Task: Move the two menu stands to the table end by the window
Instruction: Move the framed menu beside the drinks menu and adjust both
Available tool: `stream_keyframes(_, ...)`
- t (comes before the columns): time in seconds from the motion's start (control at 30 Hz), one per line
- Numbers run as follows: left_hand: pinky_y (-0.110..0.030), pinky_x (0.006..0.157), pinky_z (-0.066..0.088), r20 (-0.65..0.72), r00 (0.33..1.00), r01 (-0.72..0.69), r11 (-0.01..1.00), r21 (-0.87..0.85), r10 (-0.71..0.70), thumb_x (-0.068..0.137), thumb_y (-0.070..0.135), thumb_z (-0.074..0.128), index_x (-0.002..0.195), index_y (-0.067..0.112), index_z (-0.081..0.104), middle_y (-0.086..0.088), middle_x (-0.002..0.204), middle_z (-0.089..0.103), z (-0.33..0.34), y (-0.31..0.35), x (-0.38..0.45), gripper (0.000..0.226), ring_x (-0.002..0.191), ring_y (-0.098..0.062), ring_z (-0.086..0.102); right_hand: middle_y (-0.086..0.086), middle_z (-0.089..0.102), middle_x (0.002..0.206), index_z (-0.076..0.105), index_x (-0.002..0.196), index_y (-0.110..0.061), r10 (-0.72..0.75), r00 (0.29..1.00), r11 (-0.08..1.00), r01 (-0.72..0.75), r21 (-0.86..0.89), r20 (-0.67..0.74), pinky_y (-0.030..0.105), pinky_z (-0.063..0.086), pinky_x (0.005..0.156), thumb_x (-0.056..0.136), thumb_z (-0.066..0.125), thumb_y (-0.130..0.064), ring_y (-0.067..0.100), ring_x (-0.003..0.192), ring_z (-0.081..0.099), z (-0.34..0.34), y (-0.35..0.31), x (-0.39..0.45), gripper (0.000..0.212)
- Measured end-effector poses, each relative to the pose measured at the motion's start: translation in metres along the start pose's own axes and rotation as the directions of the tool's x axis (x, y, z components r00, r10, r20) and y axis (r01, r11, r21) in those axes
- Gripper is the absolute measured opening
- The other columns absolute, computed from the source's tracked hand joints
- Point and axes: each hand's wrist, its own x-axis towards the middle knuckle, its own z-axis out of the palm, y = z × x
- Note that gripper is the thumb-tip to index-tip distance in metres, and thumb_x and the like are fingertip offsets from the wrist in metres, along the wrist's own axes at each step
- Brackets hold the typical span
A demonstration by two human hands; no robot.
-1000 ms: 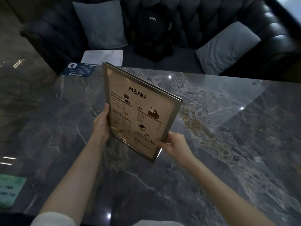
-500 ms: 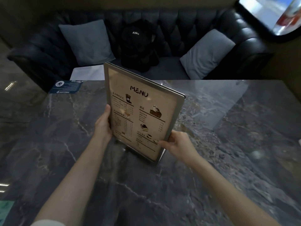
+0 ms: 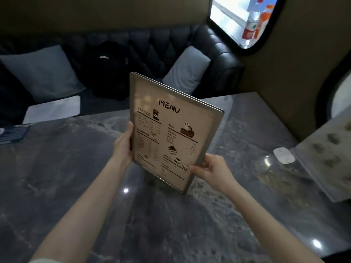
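Both hands hold a framed menu stand (image 3: 171, 133) above the marble table (image 3: 57, 177), left hand (image 3: 123, 147) and right hand (image 3: 212, 169) pinching its edges, likely mid-carry; next, set it down toward the window (image 3: 237, 19) at two o'clock.

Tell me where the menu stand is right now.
Centre of the head view: the menu stand is held above the marble table, left hand and right hand gripping its sides.

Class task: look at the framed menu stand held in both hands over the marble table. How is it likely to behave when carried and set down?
The menu stand probably stays stiff: its metal-edged panel looks flat with a left hand and right hand gripping only its sides. It is tall and thin, so it may tip when set down. The glossy face could be slippery.
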Motion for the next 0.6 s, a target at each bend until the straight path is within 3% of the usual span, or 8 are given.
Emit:
stream_keyframes(0.1, -0.029, 0.07, 0.052, 0.067, 0.998, -0.015, 0.999, 0.029, 0.013, 0.083, 0.054, 0.05, 0.117, 0.009, 0.06, -0.006, 0.11, 0.067, 0.047, -0.01, 0.005, 0.057, 0.096, -0.017, 0.064, 0.007, 0.072, 0.107, 0.064, 0.107, -0.007, 0.03, 0.999, 0.999, -0.029, 0.02, -0.029, 0.033, 0.056, 0.087, 0.081, 0.065, -0.007, 0.016, 0.096, 0.068, -0.037, 0.018, -0.001, 0.026)
stream_keyframes(0.2, -0.035, 0.078, 0.052, 0.126, 0.992, -0.031, 0.998, 0.06, 0.023, 0.079, 0.059, 0.049, 0.107, 0.015, 0.065, -0.01, 0.117, 0.065, 0.091, -0.022, 0.012, 0.054, 0.101, -0.021, 0.063, 0.007, 0.072, 0.105, 0.065, 0.104, -0.006, 0.05, 0.997, 0.998, -0.048, 0.041, -0.063, 0.031, 0.057, 0.084, 0.081, 0.066, -0.006, 0.015, 0.093, 0.068, -0.072, 0.036, -0.001, 0.024)
stream_keyframes(0.37, -0.029, 0.07, 0.054, 0.197, 0.98, 0.002, 0.997, 0.08, -0.017, 0.074, 0.062, 0.053, 0.114, 0.01, 0.063, -0.009, 0.116, 0.067, 0.158, -0.041, 0.027, 0.066, 0.101, -0.022, 0.066, -0.003, 0.069, 0.099, 0.065, 0.104, -0.007, 0.089, 0.99, 0.996, -0.085, 0.04, -0.112, 0.021, 0.057, 0.079, 0.08, 0.067, -0.007, 0.002, 0.082, 0.066, -0.13, 0.067, 0.001, 0.024)
stream_keyframes(0.47, -0.019, 0.06, 0.056, 0.22, 0.975, -0.022, 0.996, 0.089, 0.001, 0.084, 0.053, 0.05, 0.109, 0.009, 0.065, -0.005, 0.107, 0.07, 0.201, -0.052, 0.035, 0.053, 0.085, -0.008, 0.072, -0.009, 0.066, 0.088, 0.066, 0.1, -0.008, 0.107, 0.982, 0.994, -0.105, 0.016, -0.155, 0.006, 0.051, 0.064, 0.079, 0.068, -0.009, -0.012, 0.067, 0.062, -0.162, 0.087, 0.005, 0.021)
stream_keyframes(0.53, -0.014, 0.054, 0.054, 0.224, 0.975, -0.023, 0.996, 0.09, 0.002, 0.09, 0.045, 0.046, 0.103, 0.01, 0.065, -0.002, 0.1, 0.069, 0.23, -0.059, 0.04, 0.042, 0.072, -0.001, 0.071, -0.007, 0.067, 0.089, 0.065, 0.102, -0.008, 0.131, 0.974, 0.991, -0.133, 0.003, -0.183, 0.009, 0.052, 0.066, 0.08, 0.068, -0.011, -0.006, 0.073, 0.065, -0.182, 0.1, 0.008, 0.023)
stream_keyframes(0.6, -0.013, 0.052, 0.053, 0.232, 0.972, -0.005, 0.995, 0.095, -0.017, 0.09, 0.045, 0.047, 0.11, 0.008, 0.062, -0.002, 0.102, 0.068, 0.256, -0.065, 0.045, 0.045, 0.069, 0.0, 0.071, -0.003, 0.069, 0.098, 0.064, 0.104, -0.011, 0.173, 0.966, 0.985, -0.172, 0.02, -0.19, 0.019, 0.055, 0.075, 0.081, 0.067, -0.014, 0.008, 0.087, 0.066, -0.199, 0.11, 0.011, 0.024)
